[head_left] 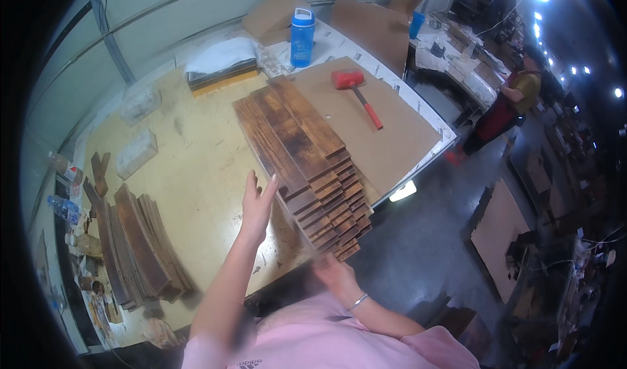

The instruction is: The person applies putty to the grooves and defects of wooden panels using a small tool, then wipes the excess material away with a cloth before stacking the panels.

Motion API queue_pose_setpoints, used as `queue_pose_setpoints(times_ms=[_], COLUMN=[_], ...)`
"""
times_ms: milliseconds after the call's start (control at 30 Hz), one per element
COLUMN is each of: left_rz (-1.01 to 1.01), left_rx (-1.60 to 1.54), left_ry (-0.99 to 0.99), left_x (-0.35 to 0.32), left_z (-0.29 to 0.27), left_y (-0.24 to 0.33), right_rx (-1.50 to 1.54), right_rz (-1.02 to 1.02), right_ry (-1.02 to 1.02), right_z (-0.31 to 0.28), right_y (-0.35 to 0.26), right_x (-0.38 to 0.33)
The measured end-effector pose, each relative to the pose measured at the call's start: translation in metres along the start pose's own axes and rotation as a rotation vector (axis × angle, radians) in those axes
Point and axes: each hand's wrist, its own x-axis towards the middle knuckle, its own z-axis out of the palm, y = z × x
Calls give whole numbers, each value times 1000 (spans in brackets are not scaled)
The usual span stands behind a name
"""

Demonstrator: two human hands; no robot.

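Observation:
A stack of brown wood planks (294,124) lies on the table before me, its stepped near ends jutting over the table's front edge. Beside the left side of this stack is my left hand (258,207), with fingers stretched out and apart and nothing in them. My right hand (335,275), a bracelet on its wrist, is at the lowest near end of the stack. Blur hides its fingers, and I cannot tell whether they touch a plank. Beyond the stack, a mallet (359,95) with a red head and red-black handle rests on a brown cardboard sheet (392,137).
More planks (140,238) are piled on the table's left side, near plastic bottles (64,207). Two whitish blocks (137,153) lie farther back. A blue bottle (302,39) stands at the far edge, right of a cloth-topped box (222,65). A person (506,104) stands at another table.

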Motion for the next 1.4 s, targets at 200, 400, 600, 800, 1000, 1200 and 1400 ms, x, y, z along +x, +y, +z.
queue_pose_setpoints(times_ms=[200,400,600,800,1000,1200,1400], left_rz=[84,-10,-193,-188,-301,-372,-389], left_rx=[-77,-147,-151,-406,-663,-958,-681], left_ry=[-43,-73,-133,-195,-109,-98,-98], left_x=[12,-14,-19,-29,-60,-84,-85], left_z=[21,-3,-22,-34,-88,-140,-164], left_y=[-6,-16,-23,-17,-41,-93,-98], right_rx=[-162,-475,-133,-407,-878,-1470,-1546], right_rz=[27,178,348,119,-176,-350,-337], right_ry=[-86,-316,-460,-409,-386,-291,-259], right_z=[0,-16,-21,9,29,53,55], right_y=[11,42,29,3,-14,-16,8], right_x=[-6,-4,12,-13,-35,-41,-40])
